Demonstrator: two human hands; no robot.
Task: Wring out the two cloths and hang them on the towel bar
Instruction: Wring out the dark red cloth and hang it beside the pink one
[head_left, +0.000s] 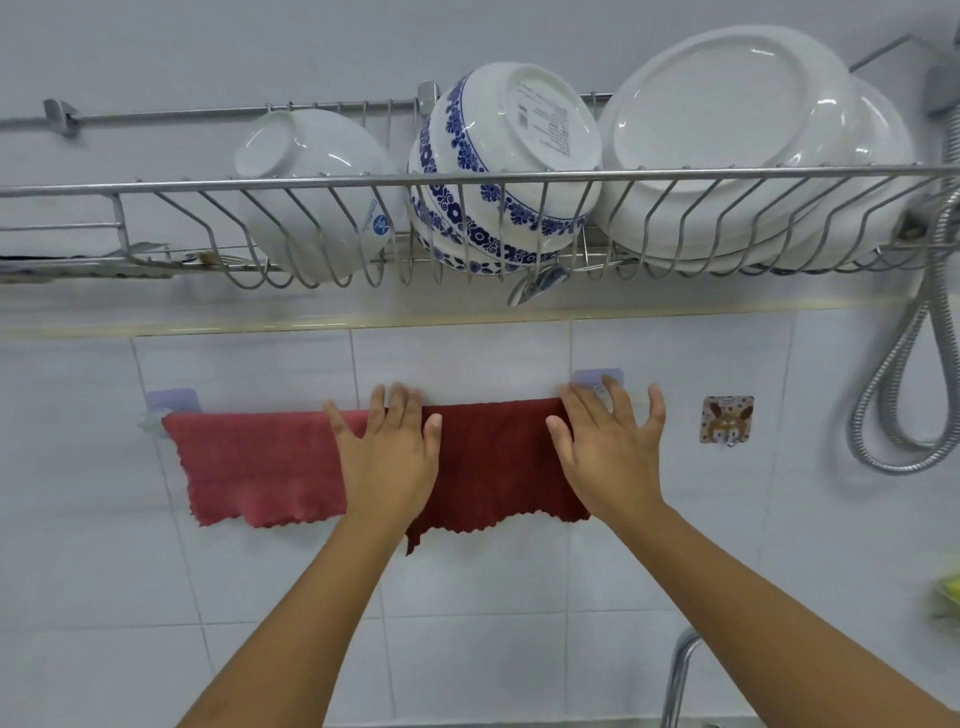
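**Two cloths on the bar**

Two cloths hang side by side on the towel bar (150, 418): pink cloth (260, 462) at nine o'clock, dark red cloth (493, 462) centre. Left hand (389, 457) and right hand (608, 452) press flat on the red one, fingers spread wide, gripping nothing. Four dishes sit in the rack (156, 189) at twelve o'clock.

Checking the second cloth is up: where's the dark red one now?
In the head view, the dark red cloth hangs over the right half of the towel bar, beside the lighter pink cloth, with the left hand and right hand flat on it.
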